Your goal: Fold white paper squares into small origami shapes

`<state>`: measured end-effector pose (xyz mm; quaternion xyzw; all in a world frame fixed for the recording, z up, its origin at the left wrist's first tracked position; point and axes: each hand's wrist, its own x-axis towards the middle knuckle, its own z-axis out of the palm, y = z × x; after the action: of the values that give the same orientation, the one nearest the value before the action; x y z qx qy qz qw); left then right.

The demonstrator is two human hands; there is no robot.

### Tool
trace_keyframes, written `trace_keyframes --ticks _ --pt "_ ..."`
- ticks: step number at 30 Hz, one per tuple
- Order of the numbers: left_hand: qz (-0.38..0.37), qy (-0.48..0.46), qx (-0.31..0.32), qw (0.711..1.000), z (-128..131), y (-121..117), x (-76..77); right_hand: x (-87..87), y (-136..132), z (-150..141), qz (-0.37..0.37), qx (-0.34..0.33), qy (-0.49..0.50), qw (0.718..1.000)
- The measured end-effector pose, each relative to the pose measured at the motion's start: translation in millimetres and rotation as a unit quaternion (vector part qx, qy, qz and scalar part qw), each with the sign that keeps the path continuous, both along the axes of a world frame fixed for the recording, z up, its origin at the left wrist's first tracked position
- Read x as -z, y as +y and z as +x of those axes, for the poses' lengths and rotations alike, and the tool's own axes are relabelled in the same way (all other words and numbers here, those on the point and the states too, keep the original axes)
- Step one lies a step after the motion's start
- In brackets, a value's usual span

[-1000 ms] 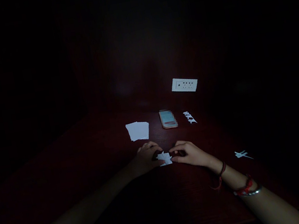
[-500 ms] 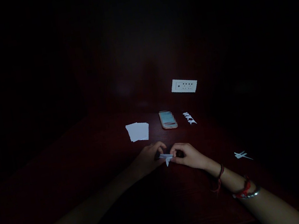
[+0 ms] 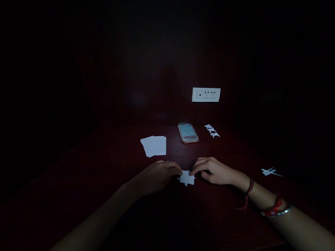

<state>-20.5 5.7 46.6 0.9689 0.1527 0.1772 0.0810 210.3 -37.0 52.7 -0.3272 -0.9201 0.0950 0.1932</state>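
Observation:
A small white folded paper [image 3: 186, 178] lies nearly flat at the table's middle, with little points jutting out at its left and lower edges. My left hand [image 3: 157, 176] comes in from the left, a ring on one finger, its closed fingertips at the paper's upper left corner. From the other side, my right hand [image 3: 213, 170] pinches at the upper right corner with bent fingers. Both thumbs are only partly seen in the dim light. Strings and a silver bangle circle my right wrist and forearm.
Beyond my hands lie a stack of white paper sheets [image 3: 154, 146], a phone [image 3: 188, 132] with a blurred screen and a row of small folded paper pieces [image 3: 211, 131]. Thin paper strips [image 3: 270, 171] rest at the right. A socket plate [image 3: 206, 94] is on the wall behind.
The folded paper was held raised and edge-on between my fingers; now its broad face lies turned up. My left hand has drawn slightly left, and its fingers have come down over the paper's edge.

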Motion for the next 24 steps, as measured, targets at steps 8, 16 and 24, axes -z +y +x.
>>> trace_keyframes --ticks 8,16,24 --pt "-0.01 0.019 0.022 1.0 5.2 -14.7 -2.0 3.0 1.3 3.7 -0.007 0.026 0.042 0.999" --pt "0.03 0.012 -0.007 0.999 6.1 -17.0 -0.2 2.8 0.3 3.0 -0.05 -0.004 0.012 0.999" --pt "0.078 0.046 -0.045 0.995 12.4 -16.9 9.0 2.7 0.0 0.7 -0.092 -0.014 0.022 0.995"
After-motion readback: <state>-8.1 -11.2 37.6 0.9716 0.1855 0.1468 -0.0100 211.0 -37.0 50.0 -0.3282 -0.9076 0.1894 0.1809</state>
